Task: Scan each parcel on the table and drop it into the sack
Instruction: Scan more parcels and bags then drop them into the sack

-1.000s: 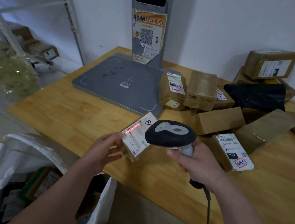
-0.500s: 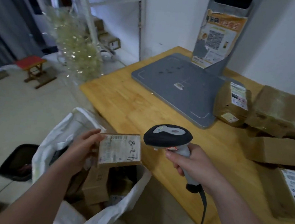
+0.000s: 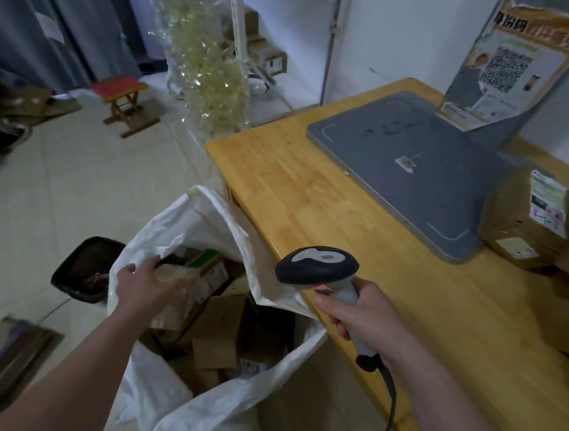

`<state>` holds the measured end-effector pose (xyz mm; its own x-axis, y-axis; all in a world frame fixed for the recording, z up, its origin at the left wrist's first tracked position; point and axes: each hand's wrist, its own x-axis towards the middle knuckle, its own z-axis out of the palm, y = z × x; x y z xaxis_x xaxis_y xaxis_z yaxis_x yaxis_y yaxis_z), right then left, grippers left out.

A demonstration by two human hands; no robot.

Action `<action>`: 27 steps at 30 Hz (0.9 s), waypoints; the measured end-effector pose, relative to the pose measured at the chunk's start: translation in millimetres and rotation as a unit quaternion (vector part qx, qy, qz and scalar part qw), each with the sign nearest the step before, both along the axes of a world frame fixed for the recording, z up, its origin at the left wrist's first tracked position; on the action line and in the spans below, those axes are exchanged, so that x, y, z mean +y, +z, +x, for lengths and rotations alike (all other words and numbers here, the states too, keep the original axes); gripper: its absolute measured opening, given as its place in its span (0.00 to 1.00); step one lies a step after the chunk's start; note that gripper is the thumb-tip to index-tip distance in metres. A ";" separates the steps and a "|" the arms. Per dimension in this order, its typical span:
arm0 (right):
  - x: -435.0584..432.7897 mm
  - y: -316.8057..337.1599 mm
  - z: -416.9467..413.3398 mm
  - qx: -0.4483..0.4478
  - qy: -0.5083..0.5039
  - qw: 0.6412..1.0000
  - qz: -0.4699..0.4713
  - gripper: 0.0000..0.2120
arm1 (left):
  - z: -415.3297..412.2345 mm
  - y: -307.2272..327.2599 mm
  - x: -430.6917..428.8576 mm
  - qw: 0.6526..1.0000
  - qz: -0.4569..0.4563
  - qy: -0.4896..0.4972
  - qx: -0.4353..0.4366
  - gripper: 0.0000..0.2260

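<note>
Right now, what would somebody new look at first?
The black-and-grey barcode scanner, gripped in the right hand over the edge of the wooden table, stands out most. Just left of it gapes the white sack, full of cardboard parcels, with the left hand at its mouth. A grey scanning pad lies further back on the table.

The left hand (image 3: pixel 144 284) reaches into the open white sack (image 3: pixel 214 219), a blurred parcel (image 3: pixel 168 311) just under its fingers; whether it grips is unclear. To its right, the right hand (image 3: pixel 362 316) grips a barcode scanner (image 3: pixel 318 266) at the bench (image 3: pixel 312 197) edge.
</note>
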<state>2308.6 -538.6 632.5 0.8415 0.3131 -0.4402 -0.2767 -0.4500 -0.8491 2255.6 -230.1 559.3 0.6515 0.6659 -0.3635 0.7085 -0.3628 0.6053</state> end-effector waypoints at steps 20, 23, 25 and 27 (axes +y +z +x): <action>-216.1 13.3 -61.6 -0.072 -0.476 0.876 0.002 0.06 | 105.3 73.5 -325.8 0.837 -0.203 -0.503 -0.075 0.14; -254.3 9.7 -78.8 -0.091 -0.553 0.828 -0.015 0.05 | 98.9 70.9 -375.1 0.804 -0.207 -0.556 -0.047 0.14; -276.4 6.4 -88.1 -0.085 -0.584 0.807 -0.009 0.05 | 91.3 67.8 -401.2 0.784 -0.209 -0.584 -0.026 0.14; -294.2 3.9 -96.1 -0.074 -0.607 0.791 0.005 0.05 | 82.9 63.4 -422.3 0.767 -0.210 -0.607 -0.007 0.16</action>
<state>2212.4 -832.8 636.4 0.5666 -0.7627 -0.3119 -0.3972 0.0789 -0.9143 2338.4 -652.4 622.8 0.7038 -0.6077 -0.3678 -0.0033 -0.5206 0.8538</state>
